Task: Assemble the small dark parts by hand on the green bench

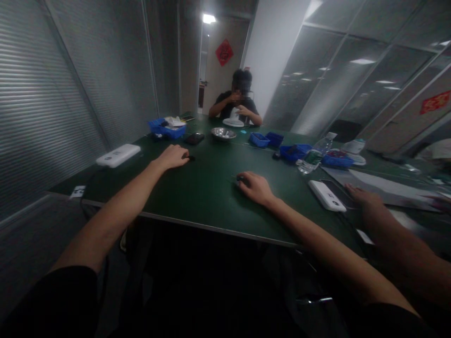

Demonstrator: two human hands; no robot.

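Observation:
My left hand [174,157] rests low over the green table, its fingers curled. A small black piece [191,158] pokes out at its fingertips; its kind is too blurred to name. Further right and closer to me, my right hand [256,187] lies on the table with fingers closed round a small dark thing [240,178]. A thin tip seems to stick out of it to the left. The two hands are well apart. Beyond my left hand lies a black phone-like object [194,138], and past that a metal bowl [223,134] with small pale bits inside.
Blue trays [168,129] stand at the back left and right. A water bottle [314,155] stands to the right. White power banks [119,155] lie on both sides. One person [234,101] sits opposite; another's arm [380,216] reaches in from the right over a sheet.

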